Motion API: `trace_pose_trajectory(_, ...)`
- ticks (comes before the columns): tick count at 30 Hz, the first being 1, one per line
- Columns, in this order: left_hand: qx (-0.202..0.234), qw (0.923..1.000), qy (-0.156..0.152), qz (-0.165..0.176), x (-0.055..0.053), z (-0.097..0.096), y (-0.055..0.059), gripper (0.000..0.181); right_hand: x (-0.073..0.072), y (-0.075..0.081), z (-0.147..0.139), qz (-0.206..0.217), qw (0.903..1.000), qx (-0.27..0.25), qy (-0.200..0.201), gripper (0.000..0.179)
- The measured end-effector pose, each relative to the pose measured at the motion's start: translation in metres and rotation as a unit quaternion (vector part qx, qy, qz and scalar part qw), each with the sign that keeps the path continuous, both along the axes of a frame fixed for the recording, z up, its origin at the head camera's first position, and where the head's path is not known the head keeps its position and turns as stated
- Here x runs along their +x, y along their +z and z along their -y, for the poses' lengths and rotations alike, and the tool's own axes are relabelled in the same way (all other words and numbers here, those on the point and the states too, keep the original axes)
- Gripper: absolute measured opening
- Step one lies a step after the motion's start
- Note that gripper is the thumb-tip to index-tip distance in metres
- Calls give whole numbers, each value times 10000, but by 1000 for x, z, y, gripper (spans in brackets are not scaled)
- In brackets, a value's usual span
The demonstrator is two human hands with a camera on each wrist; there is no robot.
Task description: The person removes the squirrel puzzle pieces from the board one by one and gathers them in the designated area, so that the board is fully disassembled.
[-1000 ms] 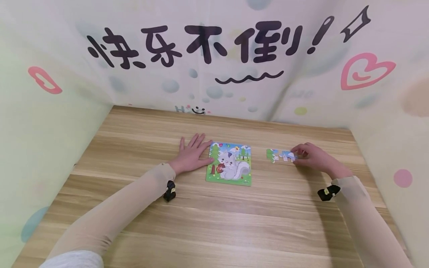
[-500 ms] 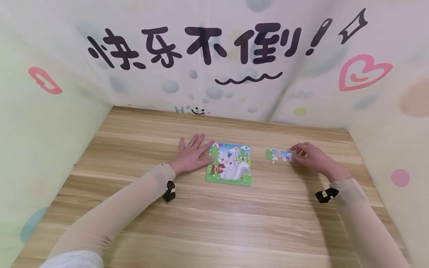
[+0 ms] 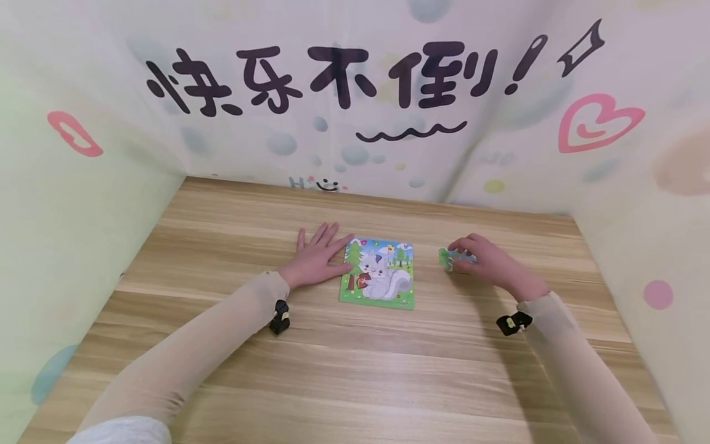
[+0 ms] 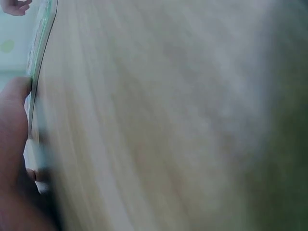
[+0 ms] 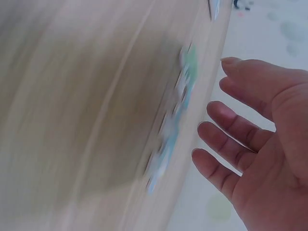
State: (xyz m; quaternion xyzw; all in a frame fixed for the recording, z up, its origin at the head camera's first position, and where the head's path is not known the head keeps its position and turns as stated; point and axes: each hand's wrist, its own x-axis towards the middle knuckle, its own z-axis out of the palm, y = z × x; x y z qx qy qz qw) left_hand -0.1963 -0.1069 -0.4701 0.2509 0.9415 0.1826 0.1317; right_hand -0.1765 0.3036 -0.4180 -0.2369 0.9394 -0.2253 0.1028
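A square squirrel jigsaw puzzle (image 3: 379, 273) lies flat on the wooden table (image 3: 355, 370). My left hand (image 3: 327, 246) rests flat on the table with straight fingers, and its fingertips touch the puzzle's left edge (image 4: 41, 43). To the puzzle's right, my right hand (image 3: 466, 253) is over two loose joined pieces. Only the green piece (image 3: 445, 257) shows in the head view. In the right wrist view the right hand's fingers (image 5: 226, 120) are loosely spread just off the table beside the green and blue pieces (image 5: 180, 101) and hold nothing.
A printed fabric backdrop (image 3: 355, 111) with large black characters and pink hearts walls the table at the back, left and right. Bare wood stretches across the near half of the table. A small black tag sits on each sleeve cuff (image 3: 280, 316).
My right hand has slid left over the loose pieces and now covers the blue one, nearer the puzzle. The left hand and the puzzle have stayed put.
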Motion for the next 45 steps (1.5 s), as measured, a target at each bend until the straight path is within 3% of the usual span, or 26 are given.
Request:
trace_pose_trajectory(14,75,9999,-25,64,1,-1,3,81,-3,-9,71,-20,9988,-100,473,34)
trace_pose_trajectory(26,105,9999,-32,-14,0,-1,6,79,-9,-13,94,91,9976,147,664,44)
trace_pose_trajectory(45,125,9999,-26,23,1,0,4,79,-11,9,121,1158,9906,705,183,40)
